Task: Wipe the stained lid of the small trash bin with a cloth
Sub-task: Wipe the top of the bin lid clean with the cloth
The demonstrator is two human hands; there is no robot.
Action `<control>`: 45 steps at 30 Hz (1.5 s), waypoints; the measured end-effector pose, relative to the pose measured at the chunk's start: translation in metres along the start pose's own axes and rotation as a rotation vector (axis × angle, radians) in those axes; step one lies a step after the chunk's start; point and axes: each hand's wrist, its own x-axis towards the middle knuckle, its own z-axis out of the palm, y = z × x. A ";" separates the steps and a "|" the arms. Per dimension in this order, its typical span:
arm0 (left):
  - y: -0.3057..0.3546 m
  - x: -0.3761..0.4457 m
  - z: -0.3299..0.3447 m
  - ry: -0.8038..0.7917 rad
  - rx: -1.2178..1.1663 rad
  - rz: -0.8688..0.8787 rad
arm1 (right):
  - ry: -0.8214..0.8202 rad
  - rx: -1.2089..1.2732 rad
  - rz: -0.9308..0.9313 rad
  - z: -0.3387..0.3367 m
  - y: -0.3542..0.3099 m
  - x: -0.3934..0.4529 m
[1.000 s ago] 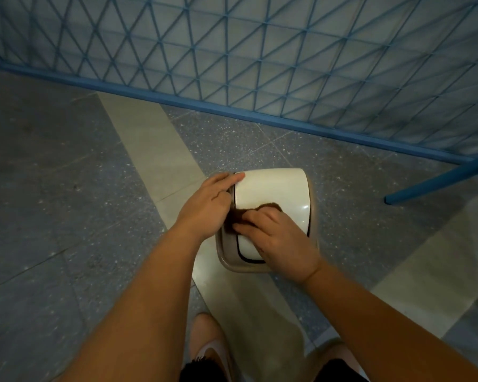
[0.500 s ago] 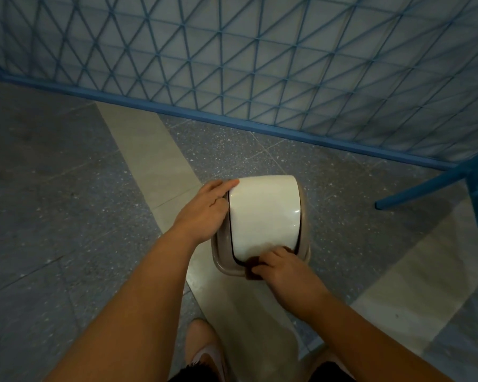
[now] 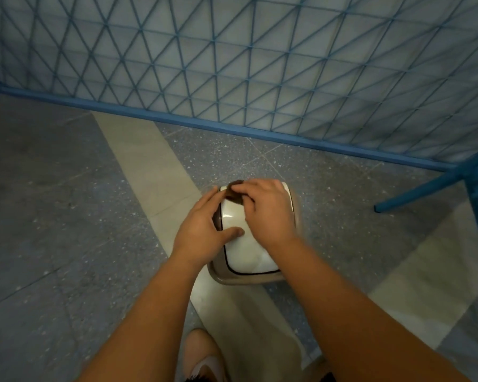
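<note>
A small beige trash bin (image 3: 240,277) stands on the floor in the middle of the view, topped by a glossy white swing lid (image 3: 249,252). My right hand (image 3: 268,213) lies over the lid's far half and pinches a dark brown cloth (image 3: 233,193) against its far left corner. My left hand (image 3: 202,230) grips the bin's left side, fingers along the rim and thumb pressed on the lid. Most of the cloth is hidden under my right fingers. I cannot make out any stain on the visible part of the lid.
A blue metal lattice fence (image 3: 232,64) with a low rail (image 3: 204,124) runs across the back. A blue brace (image 3: 425,188) slants down at the right. The floor is grey terrazzo (image 3: 53,216) with pale stripes. My foot (image 3: 202,354) is below the bin.
My right hand has carried the cloth from the lid's near edge up to its far left corner. My left thumb has come onto the lid. The camera has tilted slightly.
</note>
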 end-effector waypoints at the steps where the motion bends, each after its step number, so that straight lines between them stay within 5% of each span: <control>1: -0.001 0.001 -0.001 0.013 0.002 -0.001 | -0.016 -0.004 -0.012 0.005 -0.004 0.009; 7: 0.002 0.000 -0.005 -0.012 0.151 0.015 | -0.312 0.000 0.134 0.007 0.019 0.058; 15: 0.002 0.000 -0.003 -0.031 0.137 0.021 | -0.111 0.286 0.686 -0.037 0.083 -0.001; 23: 0.005 0.003 -0.001 -0.072 0.104 0.033 | 0.073 0.321 0.741 -0.020 0.078 -0.106; 29: 0.003 0.005 -0.002 -0.103 0.126 0.038 | -0.209 0.185 0.655 -0.048 0.087 -0.112; 35: 0.003 0.005 -0.001 -0.109 0.139 0.043 | 0.154 0.551 0.742 -0.050 0.061 -0.061; 40: 0.001 0.004 -0.001 -0.107 0.138 0.055 | 0.396 0.583 0.745 -0.018 0.034 -0.105; 45: 0.000 -0.002 0.003 -0.095 0.083 0.054 | 0.327 0.529 0.871 -0.005 0.042 -0.143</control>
